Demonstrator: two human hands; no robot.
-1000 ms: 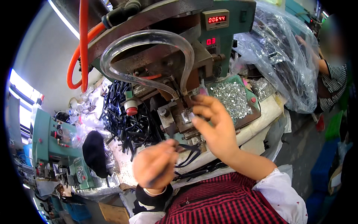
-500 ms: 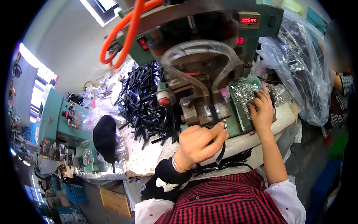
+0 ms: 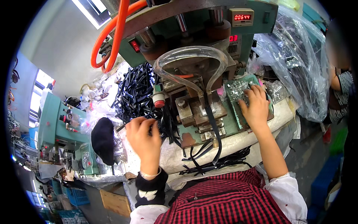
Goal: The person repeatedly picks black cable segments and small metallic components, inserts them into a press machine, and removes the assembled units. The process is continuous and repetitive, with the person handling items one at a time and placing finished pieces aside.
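My left hand [image 3: 143, 136] is closed on black strips at the near edge of a heap of black strips [image 3: 134, 95], left of the press. My right hand [image 3: 255, 106] rests, fingers spread, on a green tray of small shiny metal parts [image 3: 238, 87]; whether it holds any cannot be told. Between the hands stands a green press machine [image 3: 201, 74]. One black strip [image 3: 212, 123] lies on its metal bed under a clear looped tube [image 3: 190, 59] and hangs over the front edge.
An orange hose [image 3: 112, 41] curves at the upper left. A second green machine [image 3: 61, 127] stands left, with a black cap-like object [image 3: 102, 140] beside it. Clear plastic bags [image 3: 298, 63] pile at the right, where another person's striped sleeve [image 3: 341, 84] shows. More black strips [image 3: 216, 162] dangle by my waist.
My left hand has moved left from the press bed to the heap of black strips. My right hand stays over the tray of metal parts. The view has shifted slightly.
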